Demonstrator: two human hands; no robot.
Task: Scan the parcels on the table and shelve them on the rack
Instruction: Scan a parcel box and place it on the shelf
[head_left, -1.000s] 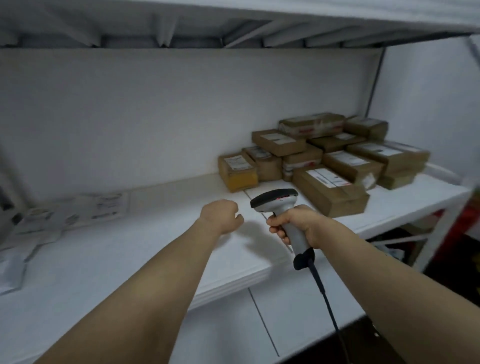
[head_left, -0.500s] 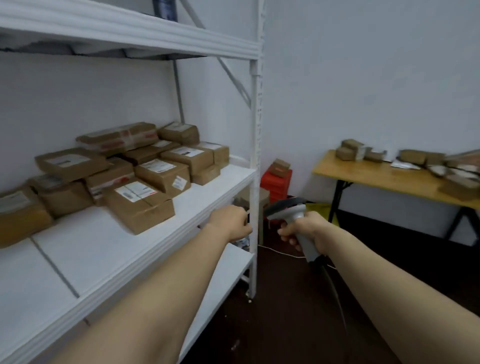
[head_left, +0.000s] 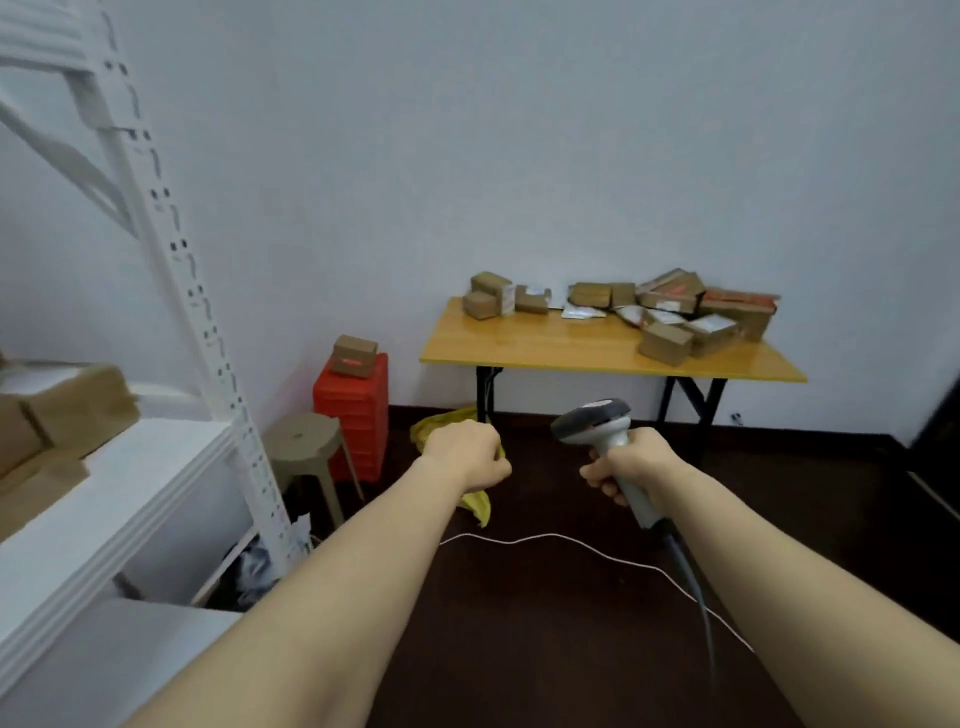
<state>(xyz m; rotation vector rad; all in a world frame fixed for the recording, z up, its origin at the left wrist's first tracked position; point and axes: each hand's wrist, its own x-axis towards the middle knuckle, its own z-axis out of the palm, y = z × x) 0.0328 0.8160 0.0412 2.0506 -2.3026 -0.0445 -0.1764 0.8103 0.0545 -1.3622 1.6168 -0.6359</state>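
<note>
While a batch of shelved boxes already sits on the rack at my left, the job looks to me well short of finished: a loose heap of parcels waits on the yellow tabletop against the far wall, some stacked, some tipped on one another. My left hand is curled into a fist with nothing in it, so I carry no parcel at this moment. My right hand is wrapped round the grip of the scanner, whose head tips forward and to the left. One more box lies on a red crate stack beside a stool, between rack and tabletop; whether it belongs to the job I cannot tell. By my reckoning the next round means crossing the dark floor to the tabletop, scanning a label and carrying that parcel back. Against half a second ago, my view has swung right: then the rack and its boxes filled the left half and the tabletop sat at the right edge, whereas now the tabletop lies nearly straight ahead and only the rack's end shows. Both hands are as they were, empty fist and gripped scanner.
</note>
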